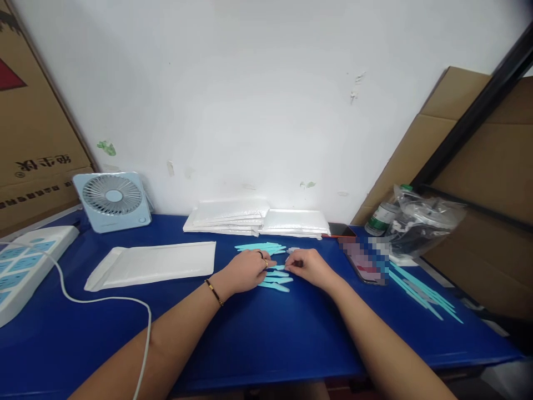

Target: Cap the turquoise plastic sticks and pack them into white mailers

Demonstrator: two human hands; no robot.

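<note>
Several flat turquoise plastic sticks with widened ends (pixel 278 280) lie fanned out on the blue tabletop (pixel 275 339). My left hand (pixel 250 271), with rings and a bracelet, rests palm down over their left ends, its fingers reaching along them. My right hand (pixel 307 266) pinches the right end of one turquoise stick (pixel 277 268) between thumb and fingertips. Just behind the hands lies another bunch of turquoise sticks (pixel 260 247). A pale translucent piece (pixel 293 251) shows beside my right fingers. The left ends of the fanned sticks are hidden under my left hand.
A white padded mailer (pixel 162 264) lies left, with two stacks of mailers (pixel 227 215) against the wall. Around them are a fan (pixel 111 201), a power strip (pixel 31 261) with a white cable, a phone (pixel 364 261), more turquoise sticks (pixel 425 291) and a bottle (pixel 381 218).
</note>
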